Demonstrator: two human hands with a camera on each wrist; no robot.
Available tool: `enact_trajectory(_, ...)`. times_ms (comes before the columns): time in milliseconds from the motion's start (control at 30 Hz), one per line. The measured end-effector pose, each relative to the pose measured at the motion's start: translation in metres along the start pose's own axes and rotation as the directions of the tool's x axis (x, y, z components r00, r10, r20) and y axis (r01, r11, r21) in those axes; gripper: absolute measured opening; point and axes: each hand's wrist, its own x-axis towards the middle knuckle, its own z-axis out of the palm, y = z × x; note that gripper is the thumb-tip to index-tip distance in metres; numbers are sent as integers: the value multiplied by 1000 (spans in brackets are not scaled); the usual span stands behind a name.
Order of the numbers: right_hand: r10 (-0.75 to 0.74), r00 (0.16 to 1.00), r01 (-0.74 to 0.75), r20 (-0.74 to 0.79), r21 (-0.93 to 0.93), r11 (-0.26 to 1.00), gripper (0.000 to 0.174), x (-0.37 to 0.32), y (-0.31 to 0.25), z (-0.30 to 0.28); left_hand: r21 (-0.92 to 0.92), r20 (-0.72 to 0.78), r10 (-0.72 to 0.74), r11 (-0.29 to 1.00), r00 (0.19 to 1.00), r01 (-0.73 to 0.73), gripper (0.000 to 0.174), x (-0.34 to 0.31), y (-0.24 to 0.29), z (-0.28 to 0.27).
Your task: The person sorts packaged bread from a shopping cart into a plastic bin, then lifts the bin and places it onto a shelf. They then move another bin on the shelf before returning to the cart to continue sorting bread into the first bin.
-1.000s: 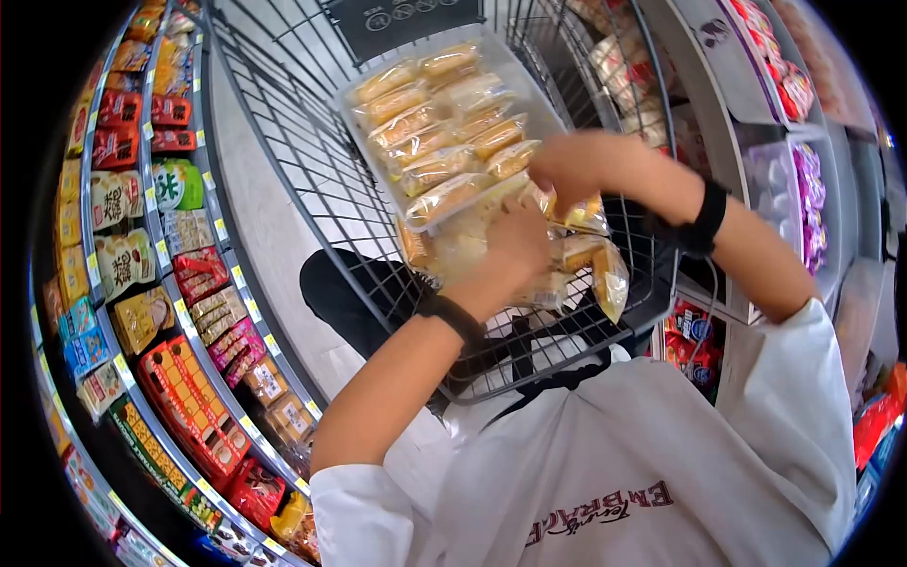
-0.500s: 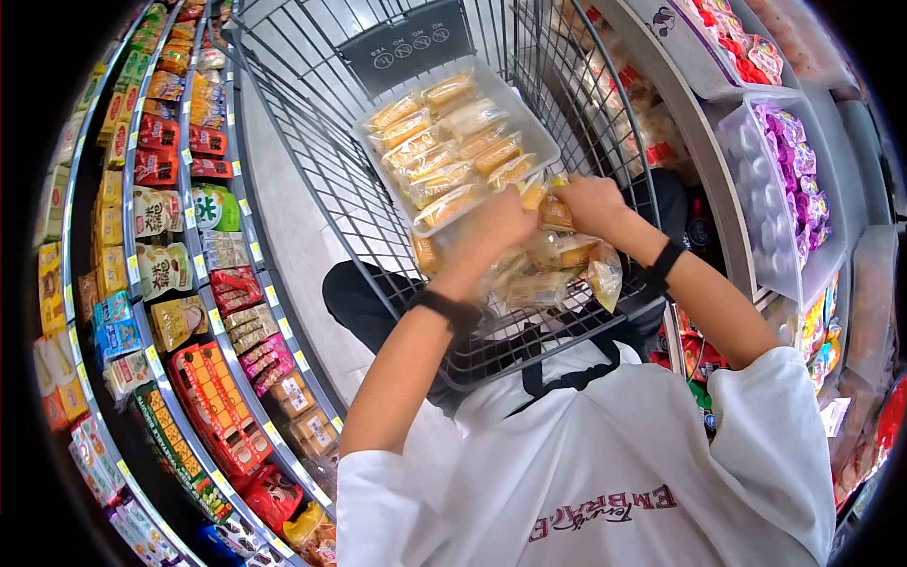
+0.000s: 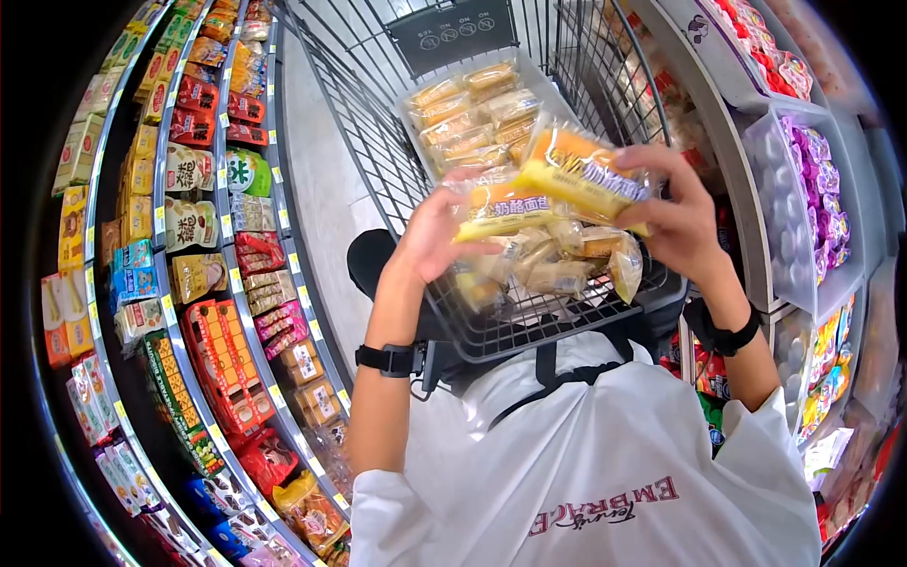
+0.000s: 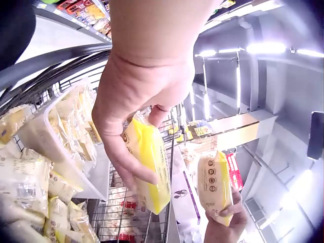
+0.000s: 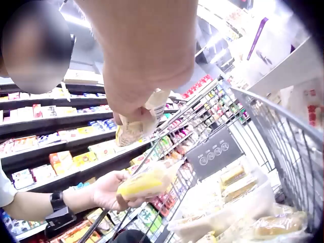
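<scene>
My left hand point(image 3: 427, 231) grips a packaged bread point(image 3: 510, 203) in a clear and yellow wrapper, thumb on one side and fingers on the other in the left wrist view. A second packaged bread point(image 3: 584, 170) of the same kind is held up in my right hand point(image 3: 675, 210), slightly higher and tilted. Both packs overlap in the head view, printed faces up. Below them, several loose packaged breads point(image 3: 557, 276) lie in the shopping cart's near end. Behind stands a translucent plastic bin point(image 4: 61, 157) filled with rows of wrapped breads point(image 3: 463, 106).
The cart's wire basket point(image 3: 364, 142) surrounds bin and packs, its handle side near my body. Snack shelves point(image 3: 213, 312) run along the left. On the right, clear bins of purple-wrapped goods point(image 3: 820, 198) stand beside the cart.
Both hands were down among the loose packs near the bin's front edge. They have risen and moved apart, each now holding one packaged bread up above the cart.
</scene>
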Motion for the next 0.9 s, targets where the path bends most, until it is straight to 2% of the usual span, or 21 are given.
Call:
enact_trajectory(67, -152, 984, 141, 95, 114, 984, 22, 3, -7, 11, -72, 137, -101, 991, 985, 112, 52, 4, -5, -4)
enact_trajectory(100, -151, 984, 140, 93, 113, 984, 22, 3, -7, 18, -159, 152, -52, 984, 987, 76, 53, -3, 0, 13)
enact_trajectory(133, -192, 963, 174, 189, 108, 979, 20, 3, -6, 26, -159, 153, -53, 984, 987, 77, 53, -4, -6, 19)
enact_trajectory(167, -230, 931, 207, 284, 107, 972, 18, 3, -4, 32, -44, 140, -32, 998, 990, 38, 51, -3, -10, 23)
enact_trajectory(200, -227, 930, 205, 289, 106, 973, 18, 3, -2, 36, 68, 129, -10, 998, 992, 1, 50, -3, -13, 24)
enact_trajectory(233, -231, 914, 201, 334, 123, 972, 18, 4, -1, 40, 91, 101, -22, 996, 995, 12, 43, -1, -16, 23)
enact_trajectory(300, -240, 892, 201, 383, 139, 970, 19, 10, 0, 36, 111, 79, -25, 994, 997, 16, 43, -2, -15, 22)
enact_trajectory(367, -141, 797, 30, 588, 196, 980, 44, 22, -5, 22, 133, 57, -29, 991, 998, 21, 42, 3, -14, 18)
enact_trajectory(400, -143, 795, 31, 589, 197, 980, 44, 27, -3, 24, 141, 51, -53, 989, 997, 45, 42, 8, -14, 16)
enact_trajectory(433, 73, 778, -242, 624, 190, 952, 61, 34, 1, 27, 148, 44, -77, 986, 996, 70, 41, 12, -13, 14)
enact_trajectory(467, 280, 703, -498, 654, 170, 850, 78, 41, 5, 31, 150, 44, -80, 986, 996, 73, 41, 18, -10, 13)
enact_trajectory(500, 276, 694, -449, 665, 100, 888, 94, 46, 23, 46, 231, 58, -98, 969, 994, 82, 42, 24, 0, 19)
enact_trajectory(533, 288, 698, -458, 655, 100, 883, 94, 49, 40, 61, 312, 73, -120, 946, 990, 92, 43, 32, 7, 24)
enact_trajectory(600, 197, 610, -448, 768, 129, 884, 92, 60, 69, 83, 394, 82, -96, 917, 992, 56, 50, 61, 17, 23)
enact_trajectory(667, 176, 613, -485, 770, 191, 853, 87, 79, 79, 82, 552, -147, -101, 817, 984, 167, 61, 89, 26, 14)
enact_trajectory(700, 146, 612, -514, 777, 252, 820, 82, 87, 85, 81, 424, -185, -79, 893, 980, 152, 73, 77, 49, 42)
enact_trajectory(733, 146, 616, -517, 774, 257, 817, 82, 89, 94, 82, 429, -187, -82, 890, 979, 157, 73, 88, 56, 40)
enact_trajectory(800, 469, 612, -560, 637, -70, 825, 77, 87, 118, 82, 665, -296, 89, 734, 951, 138, 61, 130, 77, 31)
enact_trajectory(833, 467, 706, -453, 533, -168, 876, 82, 79, 135, 86, 665, -292, 83, 734, 953, 139, 61, 157, 82, 18)
enact_trajectory(867, 472, 706, -454, 528, -173, 874, 82, 79, 138, 83, 925, -129, 100, 372, 987, 83, 53, 189, 86, -2)
enact_trajectory(900, 556, 686, -437, 470, -344, 831, 84, 75, 134, 80, 998, 28, 43, -58, 999, -25, 47, 209, 84, -14)
